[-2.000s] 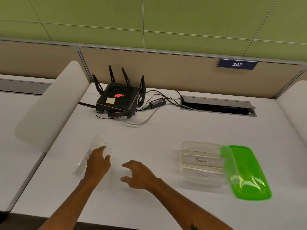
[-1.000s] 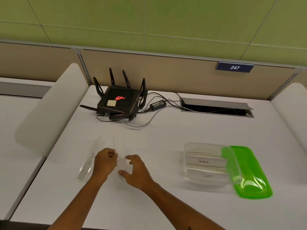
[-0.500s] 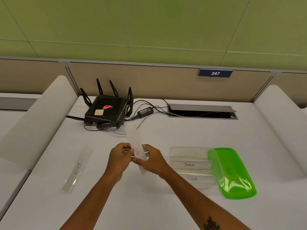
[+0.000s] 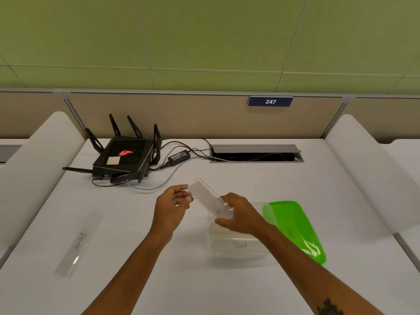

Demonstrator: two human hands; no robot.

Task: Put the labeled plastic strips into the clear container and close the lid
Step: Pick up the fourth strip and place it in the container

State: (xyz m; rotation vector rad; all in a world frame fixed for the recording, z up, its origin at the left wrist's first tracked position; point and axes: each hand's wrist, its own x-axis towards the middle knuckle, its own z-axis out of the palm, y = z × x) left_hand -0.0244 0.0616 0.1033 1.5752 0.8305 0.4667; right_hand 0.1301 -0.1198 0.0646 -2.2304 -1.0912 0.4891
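- We see a clear plastic strip marked "Dog" (image 4: 210,202) held in the air above the white desk (image 4: 227,289), tilted, its far end toward the router and its near end over the clear container (image 4: 236,248).
- The right hand (image 4: 241,215) pinches the near end of this strip between thumb and curled fingers, just above the container's left part.
- The left hand (image 4: 171,206) holds the strip's far end, with its fingertips curled against the strip's edge.
- The clear container sits open on the desk below the right hand; a strip marked "Tiger" (image 4: 241,246) lies inside it. The forearm hides part of the container.
- The green lid (image 4: 295,228) lies at the container's right side, leaning on its rim, so it is off.
- 1 more strip, marked "Bear" (image 4: 78,243), lies flat on the desk well to the left, apart from both hands.
- Farther back we see a black router (image 4: 125,159) with raised antennas, its power adapter (image 4: 179,157) and cables running to a cable slot (image 4: 256,153) in the desk.
- On the partition behind is a blue plate reading 247 (image 4: 270,101).
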